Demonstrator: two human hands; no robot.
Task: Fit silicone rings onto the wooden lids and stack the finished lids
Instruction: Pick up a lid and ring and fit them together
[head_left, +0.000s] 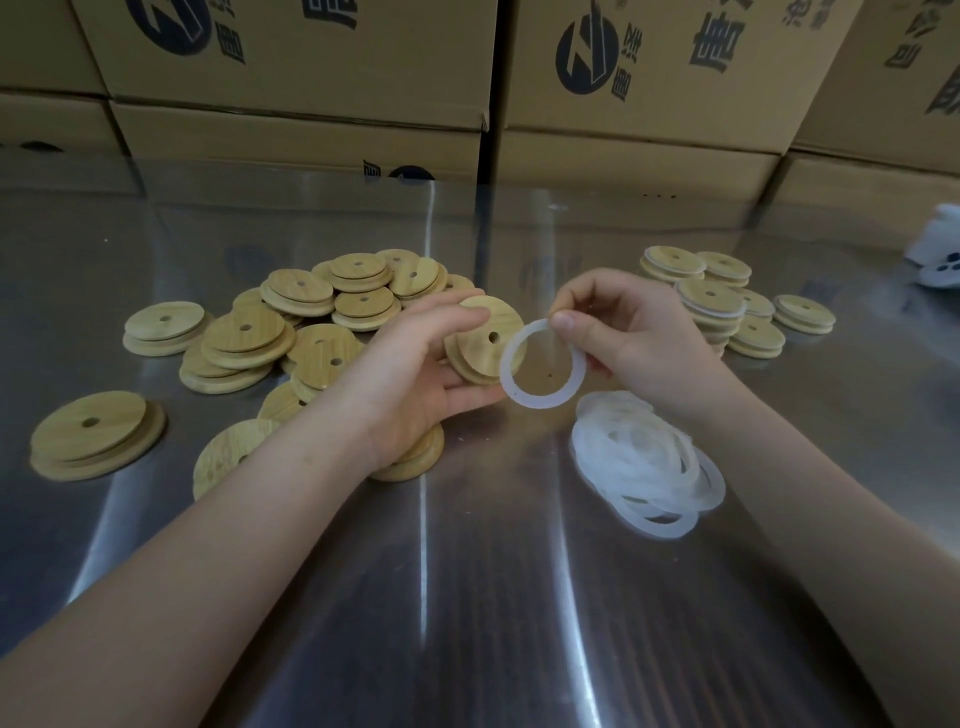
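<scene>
Bare shiny steel desk (467, 597) on the near side of the heap of white silicone rings (644, 467), loose round wooden lids (291, 332) crowding its left, ringed lid stacks (711, 306) behind it, brown cardboard boxes (291, 67) walling beyond.

A wooden lid (480, 338) held tilted, white silicone ring (543, 364) just beside, bare lids (311, 322) heaped left, spare rings (644, 462) and ringed stacks (711, 306) right
</scene>
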